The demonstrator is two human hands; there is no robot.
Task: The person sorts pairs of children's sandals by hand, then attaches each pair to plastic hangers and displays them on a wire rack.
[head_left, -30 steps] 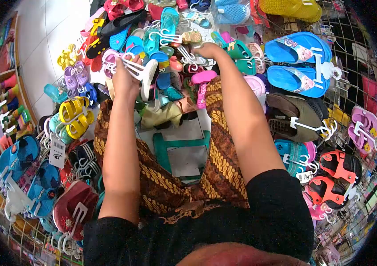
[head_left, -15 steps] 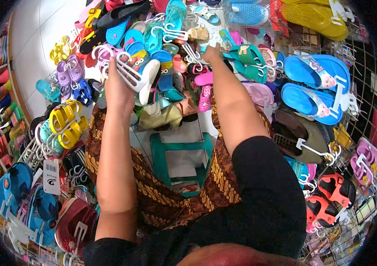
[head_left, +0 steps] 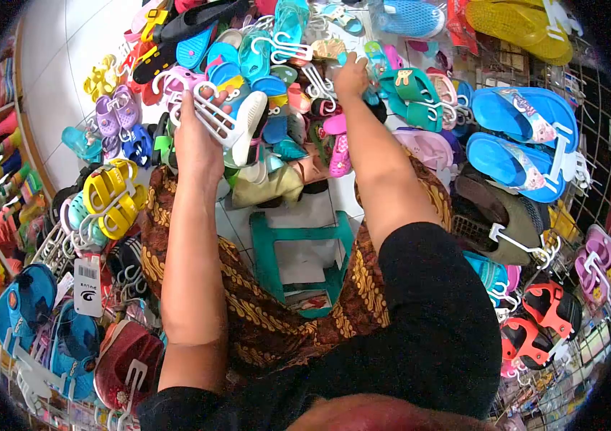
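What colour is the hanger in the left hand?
The hanger in the left hand is white; it shows best in the head view.

Flooring, as I see it from here: white square tile (head_left: pixel 90 29) with thin grout lines, brightly lit at upper left. Left boundary: wooden shelving unit (head_left: pixel 30 147) — tiered, brown-edged. Right boundary: wire-grid panel (head_left: pixel 602 118) — open mesh, darker space behind. Centre: green open frame (head_left: pixel 302 234), stool-like, tile visible through it.
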